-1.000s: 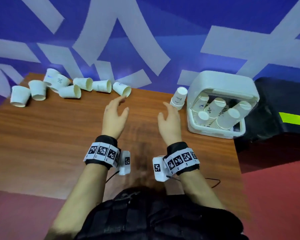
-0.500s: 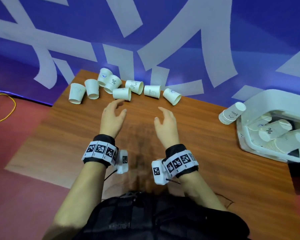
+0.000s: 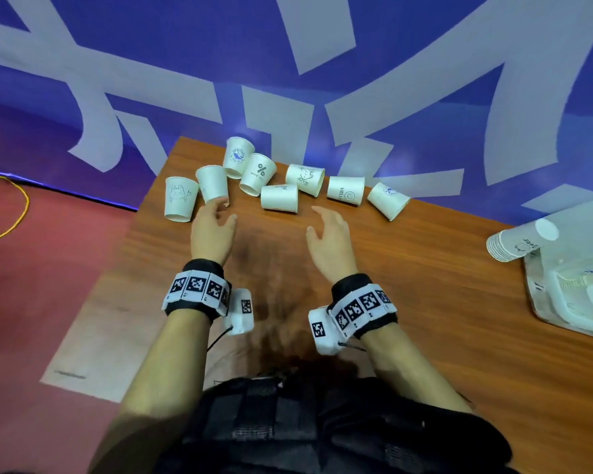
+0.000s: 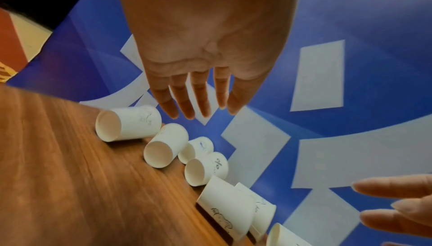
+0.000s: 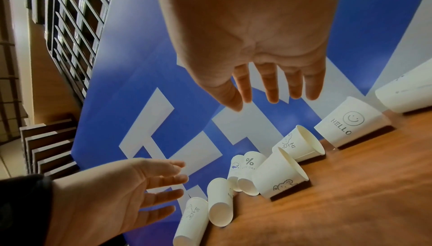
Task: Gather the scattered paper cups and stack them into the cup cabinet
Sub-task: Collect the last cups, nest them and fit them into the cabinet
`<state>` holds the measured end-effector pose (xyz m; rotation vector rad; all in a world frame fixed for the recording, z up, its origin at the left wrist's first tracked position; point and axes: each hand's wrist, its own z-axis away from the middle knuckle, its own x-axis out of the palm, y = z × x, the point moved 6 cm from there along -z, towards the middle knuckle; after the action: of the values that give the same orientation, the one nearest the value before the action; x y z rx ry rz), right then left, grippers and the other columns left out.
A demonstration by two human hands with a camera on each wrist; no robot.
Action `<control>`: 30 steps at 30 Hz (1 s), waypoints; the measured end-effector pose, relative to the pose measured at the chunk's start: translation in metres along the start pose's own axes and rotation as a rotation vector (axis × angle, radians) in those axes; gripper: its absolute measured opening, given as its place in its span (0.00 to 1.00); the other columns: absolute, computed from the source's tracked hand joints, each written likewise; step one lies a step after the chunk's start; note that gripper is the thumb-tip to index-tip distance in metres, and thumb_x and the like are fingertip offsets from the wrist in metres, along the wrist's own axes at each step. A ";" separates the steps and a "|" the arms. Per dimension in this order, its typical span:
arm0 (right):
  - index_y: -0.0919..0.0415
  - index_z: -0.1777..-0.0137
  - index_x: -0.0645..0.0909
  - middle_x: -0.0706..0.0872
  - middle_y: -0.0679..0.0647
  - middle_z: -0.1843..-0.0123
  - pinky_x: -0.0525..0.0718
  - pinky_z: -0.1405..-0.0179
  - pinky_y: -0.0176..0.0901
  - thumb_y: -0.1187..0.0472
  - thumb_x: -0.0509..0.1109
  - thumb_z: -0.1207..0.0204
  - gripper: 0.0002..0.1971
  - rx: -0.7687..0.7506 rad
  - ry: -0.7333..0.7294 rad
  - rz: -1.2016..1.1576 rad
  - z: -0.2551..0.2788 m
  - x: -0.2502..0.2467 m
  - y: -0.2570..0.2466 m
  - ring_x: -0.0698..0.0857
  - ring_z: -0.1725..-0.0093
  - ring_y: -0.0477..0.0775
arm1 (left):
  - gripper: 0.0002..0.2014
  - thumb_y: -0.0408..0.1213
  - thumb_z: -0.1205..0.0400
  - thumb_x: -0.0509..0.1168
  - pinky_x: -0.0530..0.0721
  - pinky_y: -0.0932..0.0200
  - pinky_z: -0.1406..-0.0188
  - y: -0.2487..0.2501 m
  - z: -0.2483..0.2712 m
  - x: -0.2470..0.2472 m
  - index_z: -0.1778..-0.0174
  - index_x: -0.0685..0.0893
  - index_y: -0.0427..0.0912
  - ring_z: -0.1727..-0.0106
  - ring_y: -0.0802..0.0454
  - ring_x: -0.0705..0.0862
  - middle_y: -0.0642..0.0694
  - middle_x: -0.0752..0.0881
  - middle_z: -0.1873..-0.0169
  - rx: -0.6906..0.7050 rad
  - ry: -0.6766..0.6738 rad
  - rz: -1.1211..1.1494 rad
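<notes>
Head view showed both hands above a brown table (image 3: 425, 302), reaching toward a row of loose paper cups at about 12 o'clock. The left hand (image 3: 213, 230) had its fingers spread and straight and held nothing. Its fingertips (image 3: 220, 203) were just beside the plain cup (image 3: 212, 183) at 11 o'clock; I could not tell if they touched it. The right hand (image 3: 329, 241) was also spread wide and held nothing. It was near the bear cup (image 3: 279, 198), which lay on its side with its long way running from 9 to 3 o'clock and its mouth toward 3.

I think the hands were spread so each could close round a cup next.

Most cups lay tipped over. The HELLO cup (image 3: 345, 190) lay with its mouth toward 9 o'clock. The end cup (image 3: 388, 200) pointed its mouth toward 5 o'clock. The percent cup (image 3: 257, 174) leaned with its mouth toward 7 o'clock, touching the cup behind it. The far-left cup (image 3: 180, 199) pointed its mouth toward 6 o'clock.

At 3 o'clock, well apart from the row, a stack of cups (image 3: 514, 242) leaned beside the white cup cabinet (image 3: 569, 302), which had cups inside. That is where the loose ones must go.
</notes>
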<state>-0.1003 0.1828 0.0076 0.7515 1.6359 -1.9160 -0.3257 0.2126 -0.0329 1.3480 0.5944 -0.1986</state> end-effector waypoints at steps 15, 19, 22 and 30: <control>0.60 0.20 0.65 0.70 0.60 0.22 0.58 0.20 0.51 0.68 0.61 0.24 0.30 -0.200 -0.276 0.469 -0.133 0.095 -0.007 0.64 0.22 0.62 | 0.35 0.38 0.19 0.64 0.63 0.48 0.25 -0.068 -0.091 0.034 0.17 0.56 0.44 0.23 0.39 0.66 0.35 0.67 0.23 -0.202 0.047 -0.158; 0.55 0.20 0.65 0.72 0.58 0.25 0.64 0.24 0.53 0.64 0.63 0.24 0.30 -0.137 -0.292 0.560 -0.145 0.113 0.003 0.67 0.24 0.62 | 0.36 0.43 0.17 0.62 0.70 0.45 0.32 -0.066 -0.097 0.041 0.16 0.50 0.48 0.26 0.39 0.70 0.34 0.67 0.24 -0.252 0.023 -0.185; 0.50 0.21 0.62 0.74 0.56 0.29 0.67 0.31 0.55 0.57 0.65 0.23 0.31 0.012 -0.317 0.595 -0.141 0.115 0.018 0.72 0.30 0.62 | 0.38 0.46 0.18 0.61 0.73 0.43 0.36 -0.065 -0.102 0.044 0.16 0.48 0.49 0.29 0.37 0.73 0.34 0.72 0.28 -0.257 0.054 -0.187; 0.45 0.17 0.49 0.73 0.59 0.29 0.65 0.27 0.62 0.50 0.73 0.29 0.45 0.212 -0.291 0.330 -0.115 0.101 0.046 0.75 0.32 0.63 | 0.44 0.42 0.21 0.67 0.71 0.52 0.34 -0.064 -0.092 0.052 0.16 0.46 0.44 0.28 0.41 0.73 0.35 0.71 0.26 -0.260 0.056 -0.056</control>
<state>-0.1307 0.2873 -0.1093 0.7309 1.0747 -1.8701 -0.3385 0.2955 -0.1232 1.0886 0.6810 -0.1244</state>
